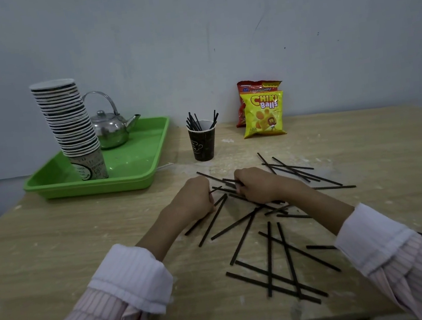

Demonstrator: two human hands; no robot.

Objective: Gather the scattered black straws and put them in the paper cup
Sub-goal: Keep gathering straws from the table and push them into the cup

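Left hand (196, 196) and right hand (254, 185), fingers curled onto thin black straws (271, 259) mid-table (55, 247); dark paper cup (203, 144) toward far edge.

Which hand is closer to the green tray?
Left. The left hand lies on the table just right of and in front of the green tray; the right hand sits farther right, among the scattered black straws.
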